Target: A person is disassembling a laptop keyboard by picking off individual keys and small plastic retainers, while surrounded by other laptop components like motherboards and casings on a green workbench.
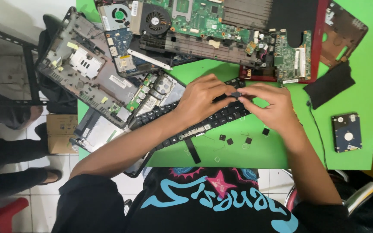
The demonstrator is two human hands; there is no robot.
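Keycap: you pinch a small black keycap (236,94) between the fingertips of both hands, right where they meet above the keyboard.
Handling: judging by its size, the cap is very light, stiff thin plastic, smooth enough to slip and with clips that could snap; take it by its edges, not its face.
Left hand: your left hand (203,97) lies knuckles up over the keyboard, fingers curled in, thumb and forefinger closed on the cap's near-left side.
Right hand: your right hand (270,105) comes in from the other side, wrist bent, fingertips closed on the same cap; the other fingers hang loosely bent.
Keyboard: the black keyboard (195,121) runs slantwise under both hands, its flat ribbon tail hanging toward you.
Loose caps: several black loose keycaps (248,140) and pale little hinge frames lie on the green counter (368,86) just below your right hand, toward your body.
Beyond the hands: a bared green circuit board (203,19) with a round fan (155,19) sits past your fingertips, over a red laptop shell (320,43).
Left of the hands: a grey laptop base (78,64), stripped, lies slantwise beyond your left forearm.
Right of the hands: a hard drive (346,132) rests well apart from your right wrist, a black cover panel (329,84) between it and the red shell.
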